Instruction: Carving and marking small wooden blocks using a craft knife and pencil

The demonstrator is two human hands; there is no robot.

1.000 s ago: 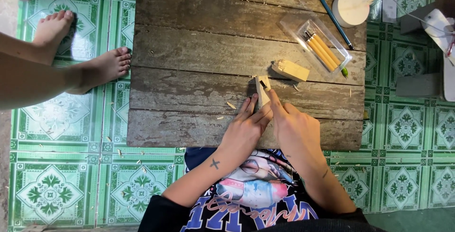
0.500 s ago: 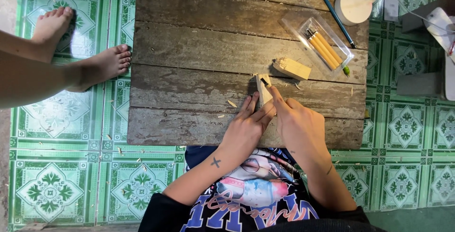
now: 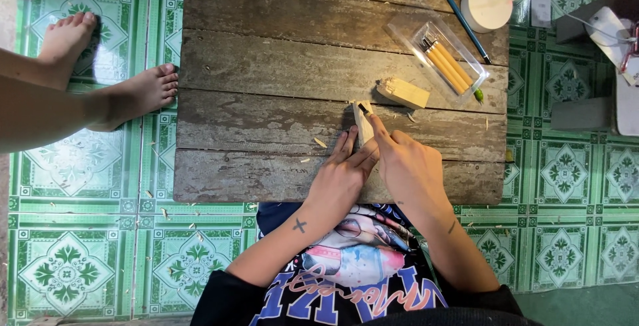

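Both hands meet on a small wood strip lying near the front part of the plank table. Left hand lies with fingers stretched along the strip's left side, pressed on it. Right hand is curled closed, index finger out along the strip toward its far end, where a small dark blade tip shows; the handle is hidden inside the fist, can't tell its shape.

Just beyond the grip and to its right, a pale wood block, not touching the strip. Further out the same way, a clear plastic case of yellow-handled tools, a blue pencil and a round white container.

Wood chips lie left of the grip. Far left, another person's bare feet on the green tiled floor.
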